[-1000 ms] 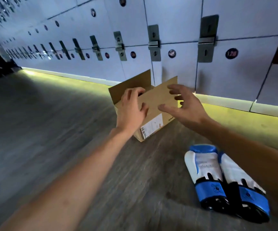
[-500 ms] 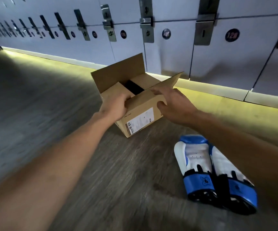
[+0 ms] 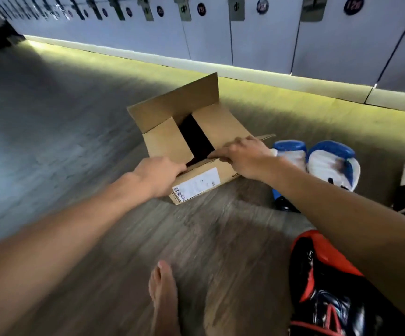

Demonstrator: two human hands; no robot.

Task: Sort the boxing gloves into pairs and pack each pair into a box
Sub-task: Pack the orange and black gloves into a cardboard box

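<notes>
R hand (image 3: 242,156) fingers (image 3: 220,153) pinch the box's (image 3: 165,141) near flap (image 3: 197,164), L hand (image 3: 160,174) prob. gripping it too; blue-white gloves (image 3: 330,163) lie just R, nearer the R hand.

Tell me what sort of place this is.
Probably a gym changing room: a long row of lockers with latches and round number badges, and blue and white boxing gloves lying on the floor.

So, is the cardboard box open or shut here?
Open. The cardboard box has its far flap standing up and a dark gap between inner flaps; left hand and right hand hold the near flap.
</notes>
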